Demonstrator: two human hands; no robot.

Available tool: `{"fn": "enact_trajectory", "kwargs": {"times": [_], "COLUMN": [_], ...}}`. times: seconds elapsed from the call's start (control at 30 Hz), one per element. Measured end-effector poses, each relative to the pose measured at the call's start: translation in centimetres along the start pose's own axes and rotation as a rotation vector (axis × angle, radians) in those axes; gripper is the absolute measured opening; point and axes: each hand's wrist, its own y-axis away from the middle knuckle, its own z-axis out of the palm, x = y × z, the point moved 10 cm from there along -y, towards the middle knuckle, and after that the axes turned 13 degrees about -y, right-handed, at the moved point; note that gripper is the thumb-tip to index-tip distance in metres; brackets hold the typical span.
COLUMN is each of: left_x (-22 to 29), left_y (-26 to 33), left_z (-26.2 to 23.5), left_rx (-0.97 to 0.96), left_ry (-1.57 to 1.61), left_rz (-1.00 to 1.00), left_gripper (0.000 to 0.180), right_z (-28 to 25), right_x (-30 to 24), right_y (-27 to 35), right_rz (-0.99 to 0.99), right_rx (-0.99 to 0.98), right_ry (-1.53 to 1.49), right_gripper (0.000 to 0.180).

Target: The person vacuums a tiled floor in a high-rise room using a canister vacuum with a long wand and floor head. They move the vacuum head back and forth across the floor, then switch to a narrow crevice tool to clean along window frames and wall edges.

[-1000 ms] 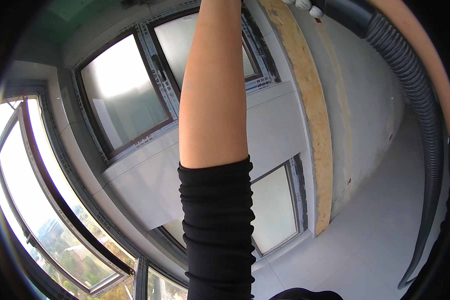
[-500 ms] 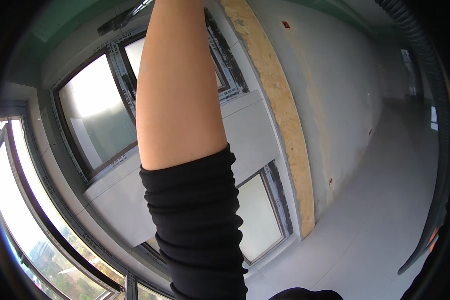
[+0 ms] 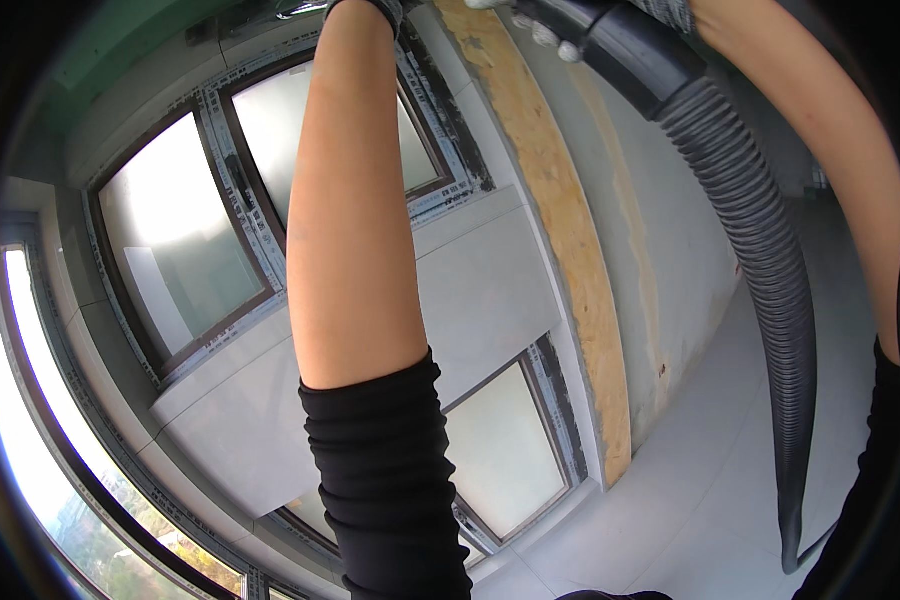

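Note:
My left arm reaches straight up, its black sleeve pushed to the elbow. Of my left hand (image 3: 385, 12) just the edge of a grey glove shows at the top rim; its fingers are cut off from view. At the upper right, my right hand (image 3: 550, 35), in a grey glove with pale fingertips, is wrapped round the smooth rigid end of a black vacuum hose (image 3: 745, 180). From there the ribbed hose hangs down toward the floor. The front of its rigid end passes out of the picture at the top. Something shiny and dark (image 3: 295, 10) lies near my left hand.
Frosted windows (image 3: 185, 230) with taped frames stand in the wall ahead. A bare yellowish board strip (image 3: 560, 210) runs beside grey plaster (image 3: 680, 240). At the left is an outer window (image 3: 60, 470) showing trees. Grey tiled floor (image 3: 670, 520) spreads at the lower right.
My right arm and gloved hand have come into view at the upper right with the hose, which has swung inward from the right rim. My left arm has lowered slightly, bringing its glove edge into view.

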Motion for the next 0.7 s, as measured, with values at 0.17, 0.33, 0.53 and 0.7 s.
{"fn": "enact_trajectory", "kwargs": {"times": [0.17, 0.33, 0.53, 0.7], "left_x": [-1.5, -3.2, -4.8, -3.1], "left_y": [-3.5, -5.9, -3.2, -1.7], "left_z": [0.5, 2.7, 7.4, 10.5], "left_rx": [-0.039, -0.067, 0.142, 0.289], "left_ry": [-0.045, -0.115, 0.009, 0.160], "left_rz": [0.001, -0.018, 0.159, 0.134], "left_gripper": [0.010, 0.013, 0.004, 0.012], "right_z": [2.3, 3.8, 4.0, 1.2], "right_x": [1.8, 2.0, -0.6, -6.1], "right_y": [-1.1, -5.4, -10.4, -14.8], "right_rz": [0.045, 0.037, -0.052, -0.209], "right_rx": [0.031, 0.019, 0.014, 0.004], "right_ry": [0.009, -0.008, -0.053, -0.100], "right_gripper": [0.024, 0.023, 0.023, 0.023]}}
